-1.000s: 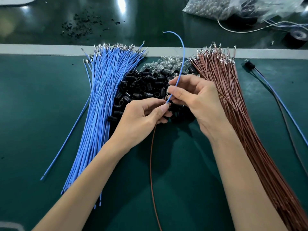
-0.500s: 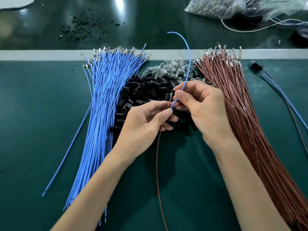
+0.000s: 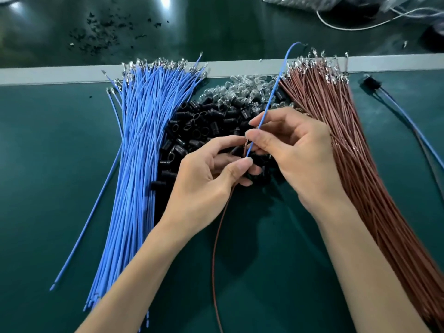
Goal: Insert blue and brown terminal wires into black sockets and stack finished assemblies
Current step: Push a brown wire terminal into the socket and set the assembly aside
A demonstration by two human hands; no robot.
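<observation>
**Q:** What lies where, starting from your left?

**Me:** One stray blue lead [image 3: 96, 200] lies on the mat, with the blue bundle [image 3: 144, 140] fanned out just beside it. Next comes the heap of black sockets [image 3: 192, 126], with clear bulbs [image 3: 240, 90] behind it. My left hand [image 3: 206, 183] is curled over that heap. Its thumb and forefinger pinch the brown wire [image 3: 216, 248], which hangs down toward me. I cannot tell whether a socket sits in that pinch, because my fingers hide it. My right hand [image 3: 295, 155] pinches the blue wire [image 3: 271, 97] low down. The wire's lower end meets my left thumb tip and the rest rises away from me. Further right lies the brown bundle [image 3: 348, 152]. One finished assembly [image 3: 371, 82] sits apart at the far right.

**Q:** What could spoil it from here?

**Me:** I am feeding the blue terminal in half blind. If I push at a slant, I think it will miss its slot or seat only partway. The wire is thin and may buckle above my pinch. Its long free end sways near the brown bundle's terminals and could snag there. If my left pinch slackens, the brown wire may slip back out.

**Q:** Has anything changed from half a second ago?

**Me:** Both pinches are as they were. The blue wire's free end arched over to the left before. Now it stands straighter and leans right, close beside the brown bundle's tips.
</observation>
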